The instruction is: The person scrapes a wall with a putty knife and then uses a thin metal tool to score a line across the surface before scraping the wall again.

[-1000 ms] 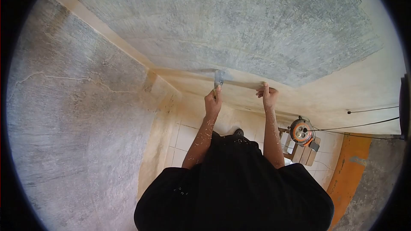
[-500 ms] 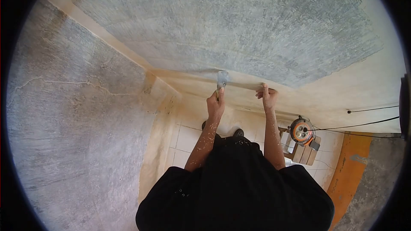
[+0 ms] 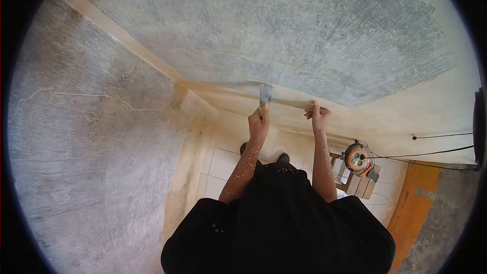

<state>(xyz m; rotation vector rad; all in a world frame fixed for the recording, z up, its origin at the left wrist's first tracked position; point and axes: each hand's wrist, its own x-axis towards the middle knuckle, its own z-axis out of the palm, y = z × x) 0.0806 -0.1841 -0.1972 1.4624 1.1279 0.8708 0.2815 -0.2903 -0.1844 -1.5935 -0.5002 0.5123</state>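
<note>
Scraper in left hand, just above frame centre.
Head view: clasped at lower end, long axis running up-frame from grip toward wall; right hand farther off, frame-right, fingers loosely parted, apparently holding nothing.

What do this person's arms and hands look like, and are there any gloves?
No gloves: the left hand and right hand are bare. The forearms are bare too, speckled with little pale flecks. Above them come wide, short black sleeves.
</note>
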